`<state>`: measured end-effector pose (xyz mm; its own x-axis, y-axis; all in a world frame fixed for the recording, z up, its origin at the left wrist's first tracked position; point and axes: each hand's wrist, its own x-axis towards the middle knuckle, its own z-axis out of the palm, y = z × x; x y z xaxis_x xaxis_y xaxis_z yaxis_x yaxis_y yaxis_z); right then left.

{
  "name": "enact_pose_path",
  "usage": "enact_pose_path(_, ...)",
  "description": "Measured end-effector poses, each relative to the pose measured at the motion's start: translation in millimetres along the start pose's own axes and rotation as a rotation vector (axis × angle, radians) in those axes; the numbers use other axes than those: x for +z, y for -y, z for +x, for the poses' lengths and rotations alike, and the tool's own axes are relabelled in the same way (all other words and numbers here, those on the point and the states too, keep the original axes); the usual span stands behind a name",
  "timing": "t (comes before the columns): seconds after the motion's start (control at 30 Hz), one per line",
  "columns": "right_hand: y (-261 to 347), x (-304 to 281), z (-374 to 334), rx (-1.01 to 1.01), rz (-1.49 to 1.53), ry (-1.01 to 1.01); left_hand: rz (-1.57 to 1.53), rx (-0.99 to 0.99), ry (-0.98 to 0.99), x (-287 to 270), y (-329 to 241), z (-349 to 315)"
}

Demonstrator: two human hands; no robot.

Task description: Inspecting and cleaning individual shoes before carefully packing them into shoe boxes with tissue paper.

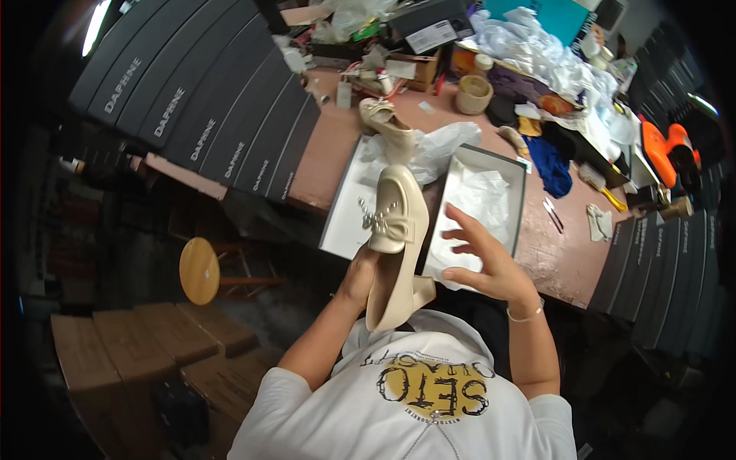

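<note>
A cream heeled shoe [414, 222] with a beaded bow across its front is held up before my chest, toe pointing away from me. My left hand [359, 277] grips it from the left side; the shoe hides most of those fingers. To the right, my right hand [491, 264] is apart from the shoe, fingers spread, above the near part of an open shoe box [520, 192] lined with white tissue paper [484, 201]. Beyond, a matching cream shoe [389, 126] rests by the box lid [345, 211] and more crumpled tissue.
Stacked dark shoe boxes [192, 100] stand at the left, others [659, 264] at the right. A round jar [474, 95], blue cloth [550, 165], brush [602, 188] and tweezers [553, 216] lie on the pink table [563, 261]. A wooden stool [199, 271] and cartons [130, 345] are lower left.
</note>
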<state>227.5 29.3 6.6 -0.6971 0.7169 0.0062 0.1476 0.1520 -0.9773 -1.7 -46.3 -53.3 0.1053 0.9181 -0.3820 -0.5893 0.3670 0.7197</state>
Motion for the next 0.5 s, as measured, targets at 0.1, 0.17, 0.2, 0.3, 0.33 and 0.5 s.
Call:
enact_pose_path(0.1, -23, 17, -25, 0.111, -0.060, -0.021, -0.449, -0.316, 0.315, -13, -20, 2)
enact_pose_path(0.17, -21, 39, -36, 0.154, 0.301, 0.057, -0.747, -0.297, 0.369, 0, -18, -1)
enact_pose_path(0.2, -17, 48, -37, 0.137, 0.389, 0.092, -0.750, -0.275, 0.347, 2, -18, -1)
enact_pose_path(0.3, -10, 66, -31, 0.075, 0.283, 0.098, -0.741, -0.253, 0.327, 5, -15, 2)
enact_pose_path(0.33, -8, 68, -29, 0.065, 0.269, 0.106, -0.720, -0.248, 0.353, 3, -13, 4)
enact_pose_path(0.5, -12, 72, -25, 0.067, 0.254, 0.148, -0.626, -0.236, 0.380, 0, -12, 3)
